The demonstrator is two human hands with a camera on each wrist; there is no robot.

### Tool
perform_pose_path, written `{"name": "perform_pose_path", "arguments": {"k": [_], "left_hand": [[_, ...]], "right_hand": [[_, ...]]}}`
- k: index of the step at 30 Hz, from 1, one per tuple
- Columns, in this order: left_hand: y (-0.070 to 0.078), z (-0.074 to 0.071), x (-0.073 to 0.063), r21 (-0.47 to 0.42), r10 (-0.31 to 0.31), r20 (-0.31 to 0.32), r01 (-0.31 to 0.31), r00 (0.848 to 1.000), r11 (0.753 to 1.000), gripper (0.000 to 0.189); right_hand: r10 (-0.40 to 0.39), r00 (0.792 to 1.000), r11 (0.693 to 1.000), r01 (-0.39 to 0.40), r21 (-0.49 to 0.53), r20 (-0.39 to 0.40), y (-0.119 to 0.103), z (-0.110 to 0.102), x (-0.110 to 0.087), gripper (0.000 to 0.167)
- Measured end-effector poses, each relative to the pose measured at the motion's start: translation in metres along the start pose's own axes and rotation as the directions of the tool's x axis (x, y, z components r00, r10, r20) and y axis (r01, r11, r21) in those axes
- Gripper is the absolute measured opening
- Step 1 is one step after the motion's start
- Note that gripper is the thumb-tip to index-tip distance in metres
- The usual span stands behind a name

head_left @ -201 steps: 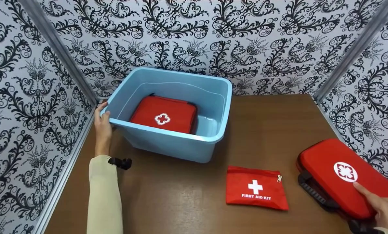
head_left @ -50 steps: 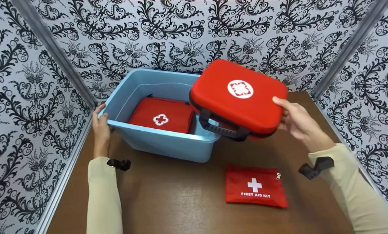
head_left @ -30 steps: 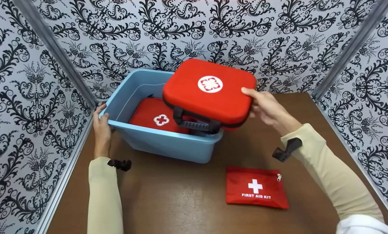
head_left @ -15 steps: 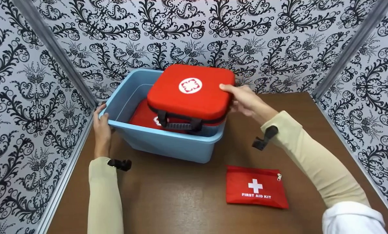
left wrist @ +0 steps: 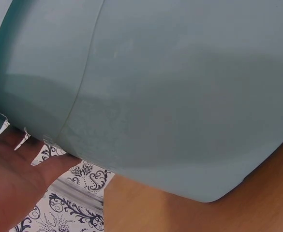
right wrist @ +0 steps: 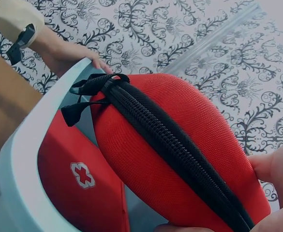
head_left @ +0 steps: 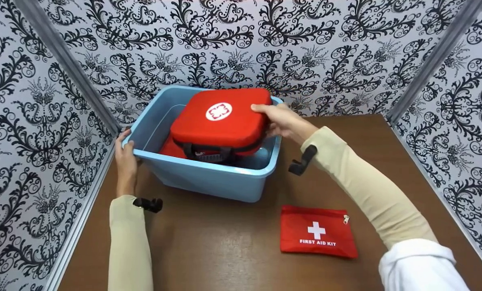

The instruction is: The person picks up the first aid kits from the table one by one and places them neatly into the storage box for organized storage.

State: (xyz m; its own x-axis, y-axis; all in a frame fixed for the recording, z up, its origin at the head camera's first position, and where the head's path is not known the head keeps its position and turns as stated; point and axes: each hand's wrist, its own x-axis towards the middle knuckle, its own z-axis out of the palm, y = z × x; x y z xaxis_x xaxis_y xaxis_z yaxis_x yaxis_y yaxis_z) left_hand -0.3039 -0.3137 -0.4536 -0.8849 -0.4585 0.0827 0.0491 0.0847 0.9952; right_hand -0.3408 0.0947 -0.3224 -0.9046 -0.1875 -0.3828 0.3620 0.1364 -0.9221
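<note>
1. Head view: right hand [head_left: 283, 119] pinches red hard case [head_left: 220, 117] at its right end, the thumb on the top face and the other fingers lower at the side. The case is left of these fingers, tilted, partly inside the blue tub [head_left: 208, 182]. The left hand [head_left: 126, 157] grips the tub's left rim, its fingers slightly apart. A flatter red bag [head_left: 171, 149] lies under the case, left of the right fingers. A red pouch [head_left: 318, 231] lies on the wooden table [head_left: 224, 246], nearer to the person than both hands.
2. Left wrist view: small gaps show between the left fingers; the tub wall extends to their right and hides their tips.
3. Right wrist view: right thumb and fingers press opposite sides of the case, with the black zipper [right wrist: 170, 140] between them.
</note>
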Motion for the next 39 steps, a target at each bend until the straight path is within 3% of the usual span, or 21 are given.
{"name": "perform_pose_path", "arguments": {"k": [9, 16, 22, 29, 33, 39], "left_hand": [[-0.002, 0.002, 0.002, -0.011, 0.076, -0.022, -0.076, 0.997, 0.997, 0.049], [-0.002, 0.002, 0.001, -0.03, 0.027, -0.022, -0.028, 0.999, 0.999, 0.049], [-0.001, 0.003, 0.002, -0.048, 0.047, -0.031, -0.048, 0.998, 0.998, 0.049], [0.0, 0.004, 0.001, -0.035, 0.028, -0.011, -0.029, 1.0, 0.999, 0.049], [0.0, 0.004, 0.0, -0.013, 0.06, -0.014, -0.06, 0.998, 0.998, 0.049], [-0.001, 0.002, -0.001, 0.01, 0.078, -0.016, -0.078, 0.997, 0.997, 0.049]], "right_hand": [[0.03, 0.999, 0.998, -0.032, -0.054, -0.041, -0.003, 0.024, 0.016, 0.057], [0.03, 0.998, 0.998, -0.033, -0.058, -0.06, -0.001, 0.042, 0.028, 0.091], [0.037, 0.997, 0.996, -0.043, -0.082, -0.07, 0.002, 0.055, 0.036, 0.084], [0.057, 0.997, 0.99, -0.063, -0.125, -0.055, 0.004, 0.063, 0.045, 0.104], [0.084, 0.995, 0.984, -0.091, -0.156, -0.052, 0.005, 0.064, 0.051, 0.11], [0.133, 0.991, 0.963, -0.127, -0.239, 0.007, 0.006, 0.065, 0.057, 0.102]]}}
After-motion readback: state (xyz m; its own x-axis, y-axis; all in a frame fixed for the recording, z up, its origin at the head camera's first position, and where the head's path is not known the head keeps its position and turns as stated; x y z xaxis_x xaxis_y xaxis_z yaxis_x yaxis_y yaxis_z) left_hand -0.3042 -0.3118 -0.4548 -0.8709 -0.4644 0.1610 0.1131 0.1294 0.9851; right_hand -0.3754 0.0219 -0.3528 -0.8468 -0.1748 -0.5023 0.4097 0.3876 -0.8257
